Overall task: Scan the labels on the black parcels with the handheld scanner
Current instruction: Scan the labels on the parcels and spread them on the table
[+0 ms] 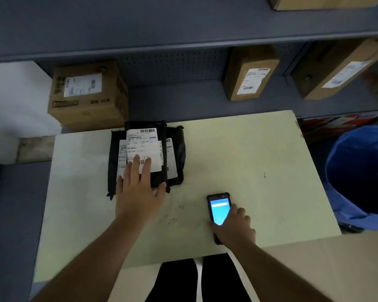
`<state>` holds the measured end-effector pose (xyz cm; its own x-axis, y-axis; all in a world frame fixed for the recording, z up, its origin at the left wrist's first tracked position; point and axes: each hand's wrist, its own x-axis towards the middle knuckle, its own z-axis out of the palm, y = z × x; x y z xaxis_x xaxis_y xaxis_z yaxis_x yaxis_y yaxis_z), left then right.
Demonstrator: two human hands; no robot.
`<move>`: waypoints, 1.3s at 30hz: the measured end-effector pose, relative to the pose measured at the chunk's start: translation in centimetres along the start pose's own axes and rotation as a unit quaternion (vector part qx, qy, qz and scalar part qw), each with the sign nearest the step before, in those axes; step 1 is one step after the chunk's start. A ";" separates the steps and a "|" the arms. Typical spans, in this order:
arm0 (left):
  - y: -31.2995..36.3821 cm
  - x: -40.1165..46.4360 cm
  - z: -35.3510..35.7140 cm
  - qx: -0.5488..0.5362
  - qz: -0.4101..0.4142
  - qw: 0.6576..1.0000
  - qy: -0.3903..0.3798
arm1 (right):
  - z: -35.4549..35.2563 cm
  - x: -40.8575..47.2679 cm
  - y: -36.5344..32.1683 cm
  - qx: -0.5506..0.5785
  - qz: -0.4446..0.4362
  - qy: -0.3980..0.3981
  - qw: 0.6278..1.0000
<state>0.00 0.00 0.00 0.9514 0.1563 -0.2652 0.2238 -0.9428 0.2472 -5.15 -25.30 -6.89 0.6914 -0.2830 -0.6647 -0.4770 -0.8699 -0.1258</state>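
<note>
A stack of black parcels (157,175) with white barcode labels (143,144) lies on the pale table (238,153), left of centre. My left hand (138,192) lies flat on the near part of the top parcel, fingers spread over its label's lower barcode. The handheld scanner (219,209), black with a lit blue screen, rests on the table nearer me and to the right. My right hand (234,227) covers the scanner's lower half, fingers curled around it; the grip underneath is hidden.
A grey shelf unit (183,101) stands behind the table with cardboard boxes (87,94) (250,73) (336,70) on it. A blue-lined bin (358,175) stands at the table's right end. My legs show below the table's near edge.
</note>
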 end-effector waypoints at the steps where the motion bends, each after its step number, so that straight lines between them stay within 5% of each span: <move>1: -0.1 0.0 0.2 -0.001 0.003 1.000 0.005 | 0.2 0.1 0.0 0.009 0.010 -0.003 1.000; 14: -1.8 -0.1 1.1 -0.011 -0.010 0.999 0.046 | 3.0 1.1 -0.2 0.054 0.040 0.027 0.997; 30: -1.6 2.3 0.1 -0.014 -0.028 0.998 0.048 | -1.8 1.8 -0.4 0.078 -0.004 0.024 0.997; 39: -2.1 5.6 -0.7 -0.139 -0.148 0.979 0.027 | -4.4 2.2 -3.5 0.110 -0.047 0.000 0.993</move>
<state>5.05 3.02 -1.34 0.8446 0.4330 -0.3150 0.5328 -0.7381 0.4140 0.41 -24.65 -4.63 0.7387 -0.2046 -0.6423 -0.5167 -0.7837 -0.3446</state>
